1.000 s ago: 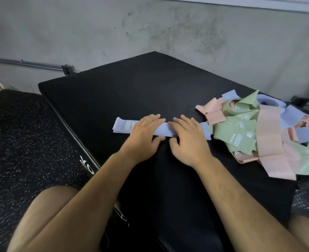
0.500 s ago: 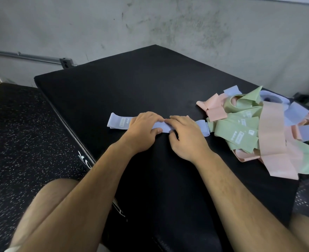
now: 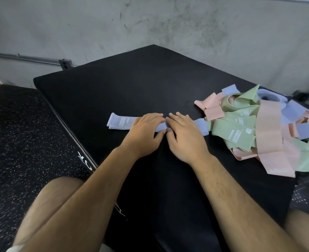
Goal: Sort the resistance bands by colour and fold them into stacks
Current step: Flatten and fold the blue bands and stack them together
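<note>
Where the hands (image 3: 146, 132) (image 3: 185, 138) touch, the blue band (image 3: 120, 122) lies flat beneath them.

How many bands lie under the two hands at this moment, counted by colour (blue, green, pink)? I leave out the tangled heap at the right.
Blue: 1, the blue band under the left hand and the right hand
Green: 0
Pink: 0
Total: 1

The long pale-blue flat band (image 3: 117, 122) looked smooth, matt and cloth-like, as did the heap of pink, green and blue bands (image 3: 266, 124). The black padded box top (image 3: 131, 84) was matt and finely grained, the white-speckled black floor (image 3: 22, 133) rubbery, the grey wall (image 3: 168, 24) rough, scuffed concrete.
</note>
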